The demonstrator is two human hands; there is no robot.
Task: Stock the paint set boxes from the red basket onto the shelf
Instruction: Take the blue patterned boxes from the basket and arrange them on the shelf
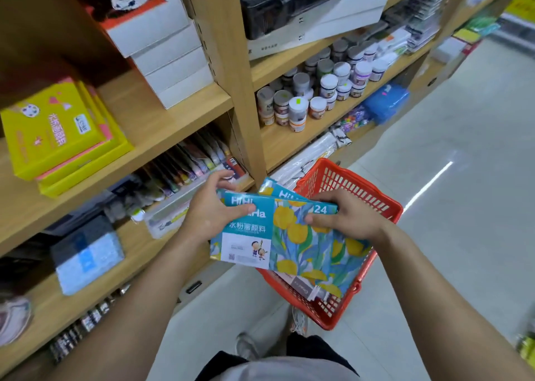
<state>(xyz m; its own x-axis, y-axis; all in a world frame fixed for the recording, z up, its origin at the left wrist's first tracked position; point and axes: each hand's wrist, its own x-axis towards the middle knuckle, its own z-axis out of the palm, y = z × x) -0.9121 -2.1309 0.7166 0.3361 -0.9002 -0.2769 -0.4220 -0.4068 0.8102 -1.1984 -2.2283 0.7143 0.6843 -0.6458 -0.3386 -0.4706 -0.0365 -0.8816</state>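
Observation:
I hold a small stack of flat paint set boxes (289, 236), teal with yellow tulips, above the red basket (344, 183) on the floor. My left hand (214, 207) grips the stack's left end, thumb on top. My right hand (344, 215) grips the right end near a printed "24". At least two boxes are fanned apart in the stack. Another tulip box (333, 288) lies inside the basket below, partly hidden. The wooden shelf (162, 120) stands to my left.
Yellow boxes (58, 131) and white boxes (165, 56) sit on the upper shelf. Paint jars (315, 94) fill the bay to the right. Marker packs (188, 166) and a blue-grey box (86, 253) occupy lower shelves. Pale floor aisle (463, 178) runs right.

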